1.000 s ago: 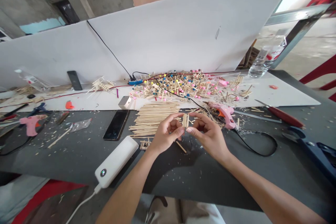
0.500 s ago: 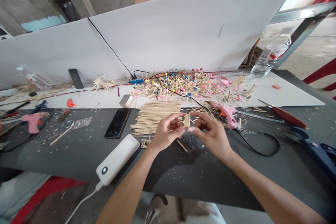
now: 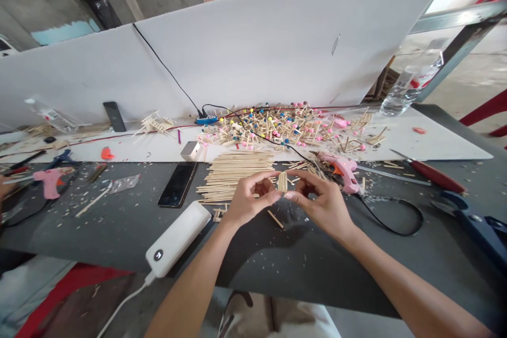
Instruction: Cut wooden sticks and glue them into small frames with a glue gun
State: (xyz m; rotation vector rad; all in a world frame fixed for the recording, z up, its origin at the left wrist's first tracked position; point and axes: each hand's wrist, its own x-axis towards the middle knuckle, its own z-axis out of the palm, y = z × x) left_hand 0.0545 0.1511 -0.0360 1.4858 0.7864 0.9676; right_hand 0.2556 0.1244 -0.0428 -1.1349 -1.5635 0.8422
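Note:
Between my fingertips is a small glued bundle of wooden matchsticks (image 3: 282, 182), held upright above the dark table (image 3: 301, 269). My left hand (image 3: 253, 195) pinches it from the left and my right hand (image 3: 317, 200) from the right. Behind my left hand lies a flat stack of loose wooden sticks (image 3: 233, 177). A pink glue gun (image 3: 344, 170) rests just beyond my right hand. A single loose stick (image 3: 275, 219) lies on the table under my hands.
A heap of stick pieces with coloured heads (image 3: 273, 129) covers the white board behind. A phone (image 3: 178, 185), a white power bank (image 3: 178, 238), a red-handled knife (image 3: 433, 177) and blue-handled scissors (image 3: 475, 227) lie about. Another person's hand (image 3: 3, 187) shows at the left edge.
The view has tilted and drifted slightly. Both hands keep the same pinch on the bundle, and a hand has come into view at the far left edge.

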